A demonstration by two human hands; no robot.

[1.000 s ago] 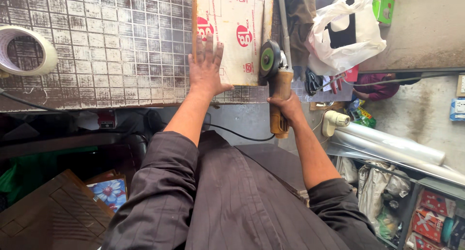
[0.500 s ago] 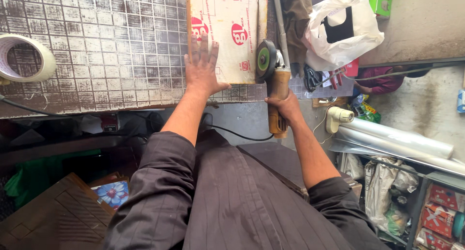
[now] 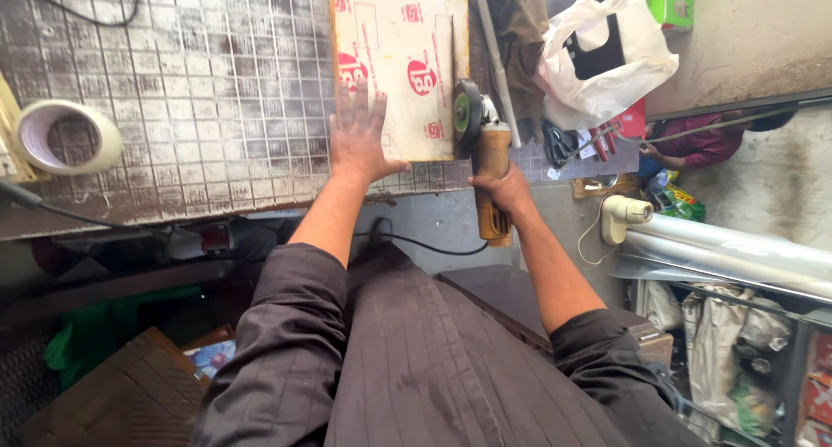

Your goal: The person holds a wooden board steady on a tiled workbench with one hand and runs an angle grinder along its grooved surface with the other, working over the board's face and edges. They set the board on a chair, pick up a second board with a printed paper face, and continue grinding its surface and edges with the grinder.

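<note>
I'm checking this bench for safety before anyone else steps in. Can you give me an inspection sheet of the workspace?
Surface: tiled bench, grimy, grid pattern.
Job's things: pale board lying flat near the bench's front edge; angle grinder, disc at the board's right edge.
Clutter: tape roll at left; white plastic bag, dark cloth and red-handled pliers at right.
Grippers: left hand flat on the board; right hand gripping the grinder's body.
Cables: black cord running from the grinder below the bench edge; another black cable at far left.
Surroundings: shiny metal sheet roll, packed bags, another person's sleeve beyond the bench.
</note>
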